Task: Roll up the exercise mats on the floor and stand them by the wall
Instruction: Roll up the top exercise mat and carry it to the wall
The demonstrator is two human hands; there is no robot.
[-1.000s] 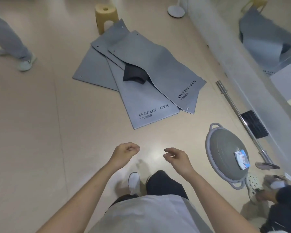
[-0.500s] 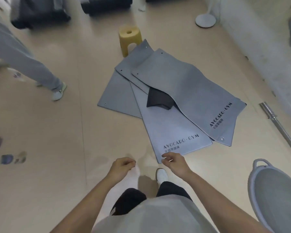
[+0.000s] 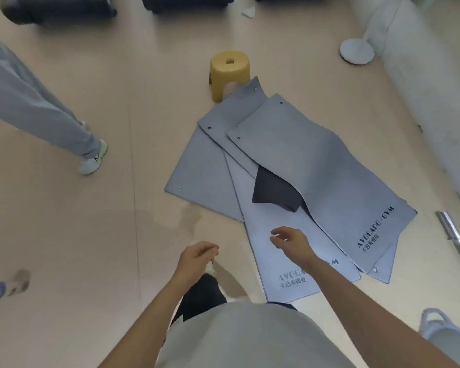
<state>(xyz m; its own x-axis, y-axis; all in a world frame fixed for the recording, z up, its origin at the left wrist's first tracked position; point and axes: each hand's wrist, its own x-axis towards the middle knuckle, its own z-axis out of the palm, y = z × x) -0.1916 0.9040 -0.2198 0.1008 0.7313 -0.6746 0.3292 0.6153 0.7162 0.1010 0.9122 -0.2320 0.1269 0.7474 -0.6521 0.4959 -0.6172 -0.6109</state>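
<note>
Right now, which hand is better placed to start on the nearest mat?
Probably the right hand: it is over the nearest mat, fingers loosely spread and empty. The left hand hangs beside that mat, not over it.

Grey mats (image 3: 329,168) lay overlapped; yellow stool (image 3: 230,73) stood at mats' far end; right hand (image 3: 290,240) hovered over near end.

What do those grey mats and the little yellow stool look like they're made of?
Grey mats: probably soft foam or rubber, matte; the top one ripples instead of lying stiff. Yellow stool: likely moulded plastic, smooth and even-coloured, one piece with a hole in its seat.
</note>
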